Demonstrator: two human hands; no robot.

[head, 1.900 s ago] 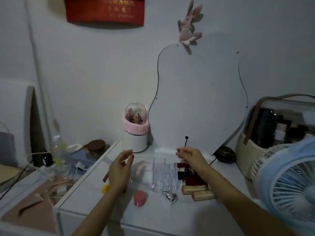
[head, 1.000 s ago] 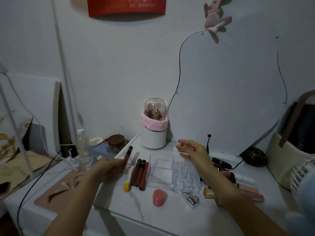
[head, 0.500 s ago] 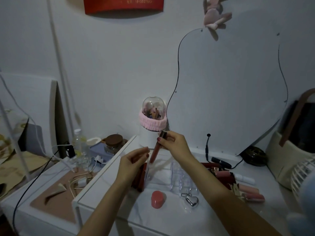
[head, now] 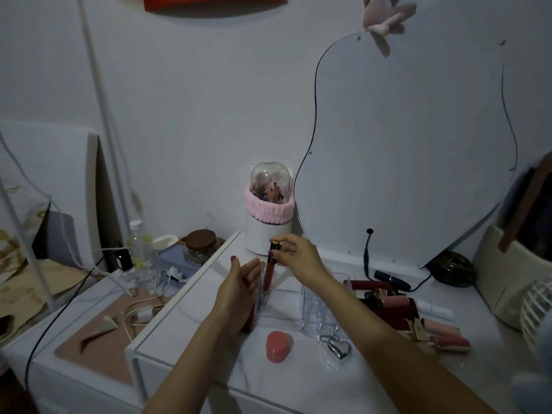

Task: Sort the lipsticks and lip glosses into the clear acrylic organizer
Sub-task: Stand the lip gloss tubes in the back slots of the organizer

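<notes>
One lip gloss [head: 268, 271] is pinched near its dark cap by the right hand [head: 298, 258] and is held upright, its lower end pointed down over the left part of the clear acrylic organizer [head: 310, 306], which is judged to be the orientation wanted for a tube to be stood in a compartment. The left hand [head: 239, 289] is held just beside the tube with its fingers straight and spread, nothing being gripped; it is probably kept there so that the tube can be steadied or guided. More lipsticks [head: 394, 306] are left lying on the white counter [head: 298, 380] to the right of the organizer, within easy reach of the right hand, so most of the sorting is judged not yet done. A pink round case [head: 277, 346] and a heart-shaped charm [head: 339, 349] are seen in front of the organizer
</notes>
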